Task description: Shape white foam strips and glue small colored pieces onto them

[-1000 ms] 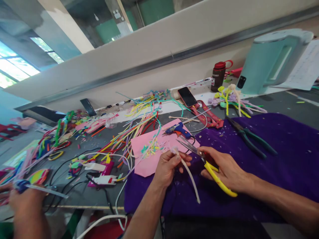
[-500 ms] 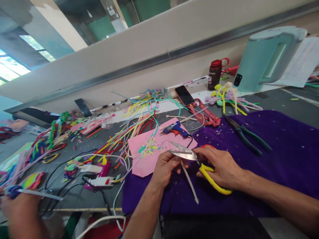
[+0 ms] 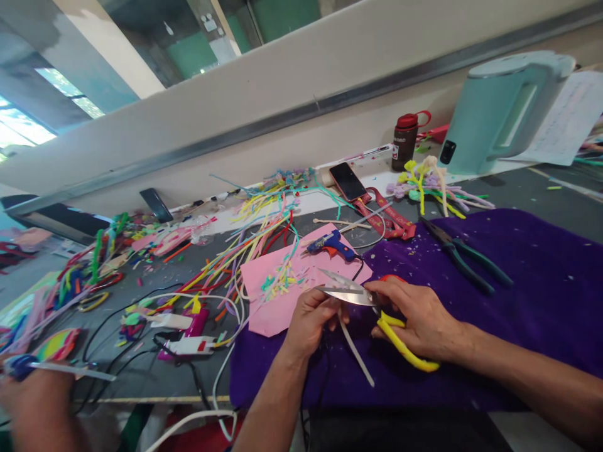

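My right hand (image 3: 419, 314) is closed around the handles of a pair of scissors (image 3: 351, 295); one handle is wrapped in yellow, and a bit of red shows at the other. The blades are parted and point left, over my left hand (image 3: 313, 317). Between its fingers my left hand pinches a white pipe cleaner (image 3: 358, 355), whose long end hangs down toward me. Where the blades meet the fingers, the pipe cleaner's upper end is hidden. Under both hands lies a purple cloth (image 3: 532, 333).
A blue glue gun (image 3: 334, 243) rests on pink paper (image 3: 264, 323) with small cut bits. Pliers (image 3: 464, 257) lie right, beyond them a kettle (image 3: 494, 119) and bottle (image 3: 405, 141). Loose pipe cleaners (image 3: 221, 257) and cables spread left. Another person's hand (image 3: 40, 395) holds a glue gun.
My hands and the scissors stay almost in place. The hanging end of the white pipe cleaner has shifted very slightly. The other person's hand at the left has moved a little.
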The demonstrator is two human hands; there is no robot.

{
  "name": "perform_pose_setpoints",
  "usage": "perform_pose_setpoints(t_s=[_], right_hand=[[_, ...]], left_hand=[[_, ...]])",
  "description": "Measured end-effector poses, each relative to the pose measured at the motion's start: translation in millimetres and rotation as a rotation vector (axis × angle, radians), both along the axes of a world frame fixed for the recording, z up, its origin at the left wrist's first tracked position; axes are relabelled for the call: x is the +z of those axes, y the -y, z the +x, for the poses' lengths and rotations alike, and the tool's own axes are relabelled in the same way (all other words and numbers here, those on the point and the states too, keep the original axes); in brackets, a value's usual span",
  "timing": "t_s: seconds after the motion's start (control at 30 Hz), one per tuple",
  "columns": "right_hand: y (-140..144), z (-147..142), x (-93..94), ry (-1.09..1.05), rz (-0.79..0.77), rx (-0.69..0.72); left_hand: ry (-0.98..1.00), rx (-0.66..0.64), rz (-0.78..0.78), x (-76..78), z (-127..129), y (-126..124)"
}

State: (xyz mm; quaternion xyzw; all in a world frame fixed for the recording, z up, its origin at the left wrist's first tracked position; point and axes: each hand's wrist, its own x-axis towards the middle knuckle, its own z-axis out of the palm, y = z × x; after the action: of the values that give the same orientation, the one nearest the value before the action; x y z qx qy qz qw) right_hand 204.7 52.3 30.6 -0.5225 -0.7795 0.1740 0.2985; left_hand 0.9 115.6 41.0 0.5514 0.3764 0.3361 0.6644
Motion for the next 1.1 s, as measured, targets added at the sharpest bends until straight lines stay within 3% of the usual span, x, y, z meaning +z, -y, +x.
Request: perform_pose_setpoints(t_s=[1.1], right_hand=[[2.0, -1.5, 1.7, -0.007, 0.041, 0.004]], left_hand=[[0.023, 0.005, -0.016, -1.7, -0.5, 1.1]])
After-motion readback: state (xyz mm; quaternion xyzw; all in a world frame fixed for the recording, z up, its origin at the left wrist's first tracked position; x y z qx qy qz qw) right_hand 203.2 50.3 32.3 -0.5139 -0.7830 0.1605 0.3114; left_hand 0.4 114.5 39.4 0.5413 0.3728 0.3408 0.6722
